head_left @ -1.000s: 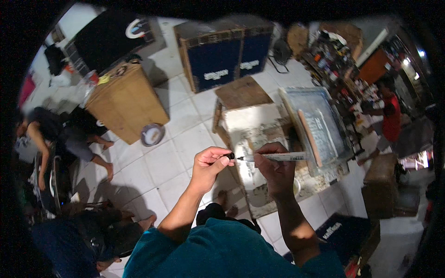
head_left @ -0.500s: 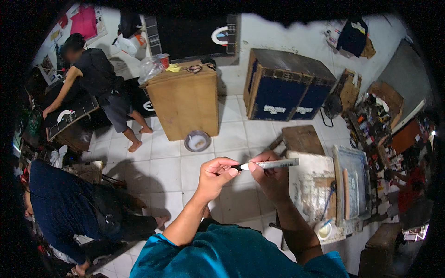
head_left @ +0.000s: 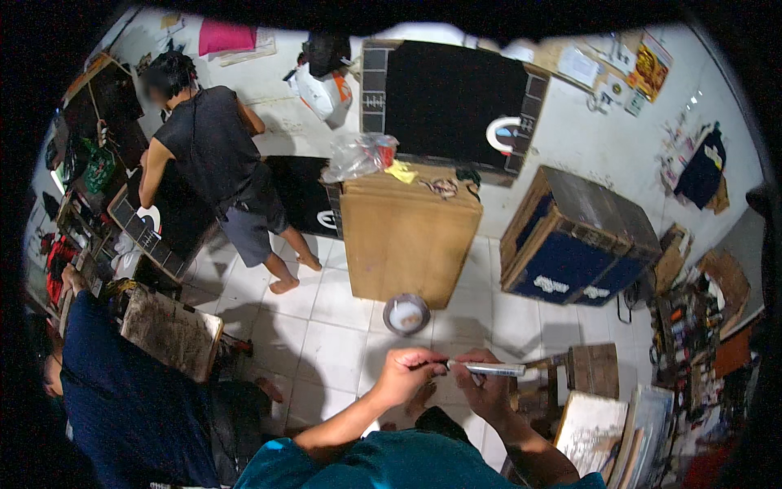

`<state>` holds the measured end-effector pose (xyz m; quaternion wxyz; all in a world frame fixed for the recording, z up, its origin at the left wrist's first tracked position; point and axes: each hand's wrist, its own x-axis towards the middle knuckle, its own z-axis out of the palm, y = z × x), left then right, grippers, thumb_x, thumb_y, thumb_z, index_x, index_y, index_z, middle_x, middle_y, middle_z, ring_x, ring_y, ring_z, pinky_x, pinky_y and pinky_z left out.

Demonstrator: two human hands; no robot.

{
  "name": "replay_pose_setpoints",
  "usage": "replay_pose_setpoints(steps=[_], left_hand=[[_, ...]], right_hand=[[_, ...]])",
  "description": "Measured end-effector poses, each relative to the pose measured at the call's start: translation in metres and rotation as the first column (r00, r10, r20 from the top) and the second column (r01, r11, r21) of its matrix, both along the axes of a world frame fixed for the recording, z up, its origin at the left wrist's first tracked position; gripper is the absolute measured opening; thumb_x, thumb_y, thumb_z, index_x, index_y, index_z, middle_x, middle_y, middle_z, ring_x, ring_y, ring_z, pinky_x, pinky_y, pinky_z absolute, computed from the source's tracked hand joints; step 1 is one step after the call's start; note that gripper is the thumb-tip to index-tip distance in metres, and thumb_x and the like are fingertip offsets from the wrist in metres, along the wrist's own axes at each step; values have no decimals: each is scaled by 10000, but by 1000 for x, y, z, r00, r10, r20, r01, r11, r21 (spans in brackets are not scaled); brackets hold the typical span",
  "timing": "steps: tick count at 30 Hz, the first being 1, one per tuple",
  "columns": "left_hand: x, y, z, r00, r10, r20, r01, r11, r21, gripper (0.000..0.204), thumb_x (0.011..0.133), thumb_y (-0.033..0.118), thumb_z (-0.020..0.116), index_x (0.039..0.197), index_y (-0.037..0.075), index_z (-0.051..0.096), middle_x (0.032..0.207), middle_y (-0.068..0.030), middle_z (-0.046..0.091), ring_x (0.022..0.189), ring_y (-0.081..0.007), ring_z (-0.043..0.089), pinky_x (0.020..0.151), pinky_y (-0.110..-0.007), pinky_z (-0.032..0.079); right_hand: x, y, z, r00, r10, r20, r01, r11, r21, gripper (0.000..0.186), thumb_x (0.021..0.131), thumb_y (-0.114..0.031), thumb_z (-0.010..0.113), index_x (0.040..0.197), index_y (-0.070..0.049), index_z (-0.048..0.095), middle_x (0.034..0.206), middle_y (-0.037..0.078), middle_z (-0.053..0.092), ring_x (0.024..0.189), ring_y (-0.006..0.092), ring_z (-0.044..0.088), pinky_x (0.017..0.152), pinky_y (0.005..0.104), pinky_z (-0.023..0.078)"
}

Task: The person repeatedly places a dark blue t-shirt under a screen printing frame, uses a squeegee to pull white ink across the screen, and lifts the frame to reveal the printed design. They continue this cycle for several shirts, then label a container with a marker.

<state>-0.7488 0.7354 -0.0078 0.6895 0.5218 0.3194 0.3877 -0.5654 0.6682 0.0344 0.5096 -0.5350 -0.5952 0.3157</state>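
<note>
In front of my chest both hands are closed around a marker [head_left: 501, 369] with a pale, silvery barrel. My right hand [head_left: 484, 389] grips the barrel near its left end, and the other end sticks out to the right past the fingers. My left hand [head_left: 404, 378] pinches the small black cap [head_left: 443, 365] between thumb and fingers, in line with the barrel. The two hands are almost touching. Whether the cap sits fully on the marker cannot be made out, since fingers cover the join.
Ahead stands a tall wooden box [head_left: 411, 244], with a round basin [head_left: 388, 323] at its foot. Large dark-blue cases [head_left: 570, 253] are to the right. One person [head_left: 213, 138] bends over a black panel; another person [head_left: 130, 391] works close on my left. A wooden stool [head_left: 593, 369] is at right.
My view has swung left and up, so the room sits lower and further right. My hands have come closer together, and the white section between cap and barrel no longer shows clearly.
</note>
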Motion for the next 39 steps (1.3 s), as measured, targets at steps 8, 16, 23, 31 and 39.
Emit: replay_pose_setpoints(steps=[8, 16, 23, 31, 39], left_hand=[[5, 189, 52, 925, 356, -135, -209, 771, 602, 474, 829, 113, 806, 1283, 47, 684, 1110, -86, 716, 861, -185, 640, 779, -325, 517], [-27, 362, 88, 879, 340, -334, -43, 755, 654, 220, 881, 165, 793, 1055, 37, 754, 821, -90, 675, 706, -210, 646, 641, -333, 506], [-122, 643, 119, 659, 740, 134, -606, 417, 677, 174, 940, 146, 745, 927, -26, 720, 862, -31, 704, 804, -94, 629, 730, -271, 527], [-128, 992, 185, 403, 870, 284, -663, 63, 746, 193, 915, 183, 723, 1004, 19, 773, 927, -165, 766, 806, -252, 735, 770, -357, 556], [-139, 1193, 117, 424, 901, -90, -146, 166, 975, 275, 971, 226, 631, 1202, 92, 698, 1180, -131, 720, 1025, -279, 704, 890, -399, 553]], right_hand=[[39, 220, -37, 914, 317, 252, -289, 947, -143, 248, 932, -257, 747, 895, -26, 667, 764, 84, 659, 639, 204, 621, 584, 348, 493], [-9, 402, -11, 754, 442, 485, -447, 887, -114, 346, 926, -351, 732, 1087, -57, 647, 880, 172, 686, 785, 360, 691, 688, 454, 538], [27, 510, -54, 961, 119, 250, -36, 949, -314, 596, 886, -352, 784, 1351, -53, 558, 872, 134, 697, 734, 269, 679, 694, 386, 554], [27, 513, -109, 937, -63, 344, 288, 699, -655, 490, 928, -354, 752, 1267, -19, 634, 923, 141, 729, 759, 193, 673, 694, 344, 552], [8, 500, -117, 919, -37, 393, 285, 750, -597, 477, 959, -426, 670, 1298, -91, 642, 1100, 201, 721, 971, 383, 702, 851, 463, 562]])
